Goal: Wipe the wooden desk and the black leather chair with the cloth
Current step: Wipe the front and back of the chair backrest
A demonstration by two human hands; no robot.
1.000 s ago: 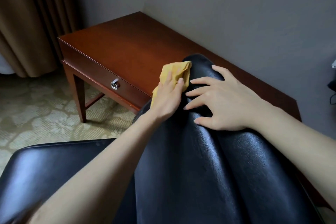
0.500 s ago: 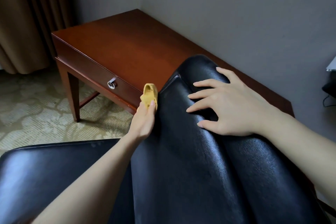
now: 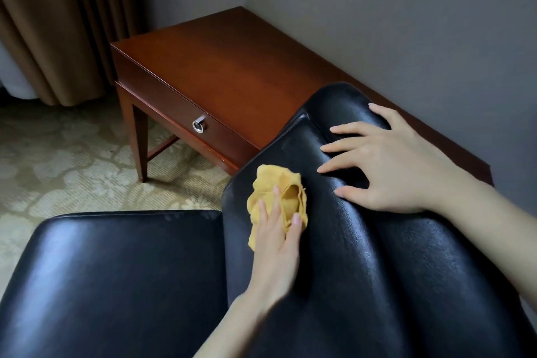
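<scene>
Left grip point(image 3: 276, 244) flat over half-hidden cloth point(image 3: 268, 183) on chair point(image 3: 377, 270); right grip point(image 3: 392, 166) spread beside.

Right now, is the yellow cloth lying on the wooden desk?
No, the left hand presses the cloth against the black leather chair, off the desk.

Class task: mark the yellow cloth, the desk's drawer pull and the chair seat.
yellow cloth point(image 3: 268, 180): head view, bunched upper fold.
drawer pull point(image 3: 198, 126): head view, its metal ring.
chair seat point(image 3: 116, 270): head view, glossy middle of the cushion.
</scene>
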